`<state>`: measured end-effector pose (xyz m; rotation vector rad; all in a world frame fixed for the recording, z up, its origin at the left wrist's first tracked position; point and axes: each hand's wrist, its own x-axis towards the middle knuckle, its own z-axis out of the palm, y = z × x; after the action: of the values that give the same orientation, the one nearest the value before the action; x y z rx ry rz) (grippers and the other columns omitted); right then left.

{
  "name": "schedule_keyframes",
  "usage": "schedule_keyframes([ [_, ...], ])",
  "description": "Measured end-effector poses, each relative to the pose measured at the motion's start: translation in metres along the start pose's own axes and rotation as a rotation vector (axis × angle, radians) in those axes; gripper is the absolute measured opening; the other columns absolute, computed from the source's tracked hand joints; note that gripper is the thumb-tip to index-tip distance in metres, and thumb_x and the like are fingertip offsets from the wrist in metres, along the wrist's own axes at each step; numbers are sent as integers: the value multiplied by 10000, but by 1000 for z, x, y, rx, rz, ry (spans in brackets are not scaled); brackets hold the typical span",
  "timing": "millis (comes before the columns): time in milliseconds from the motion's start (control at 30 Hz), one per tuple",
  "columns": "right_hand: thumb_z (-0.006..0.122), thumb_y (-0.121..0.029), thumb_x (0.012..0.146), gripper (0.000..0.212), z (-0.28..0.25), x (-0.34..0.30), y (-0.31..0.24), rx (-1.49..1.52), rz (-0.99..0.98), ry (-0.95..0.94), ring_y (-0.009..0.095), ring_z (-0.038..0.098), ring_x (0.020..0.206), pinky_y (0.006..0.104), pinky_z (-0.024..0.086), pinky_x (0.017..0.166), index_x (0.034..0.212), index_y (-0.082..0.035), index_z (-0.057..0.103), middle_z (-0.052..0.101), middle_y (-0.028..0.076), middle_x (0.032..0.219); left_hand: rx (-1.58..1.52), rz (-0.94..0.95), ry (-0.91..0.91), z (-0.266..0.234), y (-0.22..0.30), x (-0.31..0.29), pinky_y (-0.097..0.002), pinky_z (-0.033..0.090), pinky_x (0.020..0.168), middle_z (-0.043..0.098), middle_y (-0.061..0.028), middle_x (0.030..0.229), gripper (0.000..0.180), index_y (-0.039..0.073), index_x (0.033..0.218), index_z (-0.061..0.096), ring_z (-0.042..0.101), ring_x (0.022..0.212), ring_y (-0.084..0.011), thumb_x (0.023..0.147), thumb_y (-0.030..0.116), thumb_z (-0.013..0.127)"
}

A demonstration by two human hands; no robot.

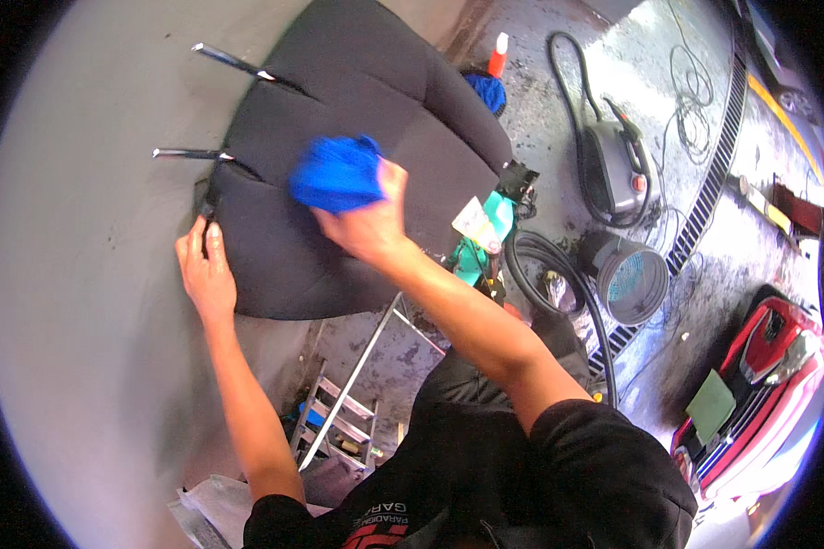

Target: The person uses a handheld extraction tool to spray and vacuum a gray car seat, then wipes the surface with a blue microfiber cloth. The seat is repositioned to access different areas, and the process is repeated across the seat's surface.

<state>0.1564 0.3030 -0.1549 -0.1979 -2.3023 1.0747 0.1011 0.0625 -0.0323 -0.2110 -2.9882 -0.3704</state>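
Holding a blue cloth (339,174) over a dark seat (265,220) with the right hand (371,215).
The right hand is clutching the bunched cloth near the seat's middle, both of them showing blurred. At the seat's near left edge, the left hand (209,270) is curling half closed, fingertips touching a black tab (210,207); whether they are gripping it, I cannot tell. The seat is sitting just ahead of the person, two posts (227,60) sticking out to its left. On the right, a grey machine (604,165) and a bucket (655,291) are resting on the floor.
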Motion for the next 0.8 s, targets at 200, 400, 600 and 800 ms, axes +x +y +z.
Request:
schedule_keyframes([
  [200, 898, -345, 729, 394, 22, 55, 13, 25, -27, 90, 332, 634, 890, 514, 502, 818, 1014, -165, 695, 673, 123, 964, 36, 61, -1, -2, -2, 1, -454, 494, 1005, 663, -199, 1214, 463, -21, 1387, 680, 645, 1137, -366, 1153, 356, 548],
  [400, 769, -334, 935, 287, -37, -72, 128, -121, 725, -269, 377, 773, 1039, 487, 600, 969, 1167, -169, 806, 795, 133, 1136, 28, 40, 12, -2, -2, -1, -428, 493, 985, 635, -177, 1164, 422, -60, 1369, 673, 628, 1085, -332, 1157, 286, 553],
  [600, 868, -397, 758, 367, 24, 81, 3, 125, 84, 395, 340, 636, 936, 519, 447, 852, 829, -133, 623, 651, 96, 1035, 17, 2, -4, -2, -2, 0, -422, 485, 1010, 635, -196, 1190, 428, -92, 1363, 653, 623, 1119, -327, 1162, 267, 535],
  [800, 852, -272, 753, 292, 21, -15, 129, -29, 198, 104, 281, 712, 823, 452, 605, 610, 876, -159, 613, 670, 87, 927, 44, 77, -7, -6, -13, 0, -408, 471, 972, 619, -177, 1179, 423, -91, 1372, 646, 605, 1083, -310, 1173, 249, 493],
])
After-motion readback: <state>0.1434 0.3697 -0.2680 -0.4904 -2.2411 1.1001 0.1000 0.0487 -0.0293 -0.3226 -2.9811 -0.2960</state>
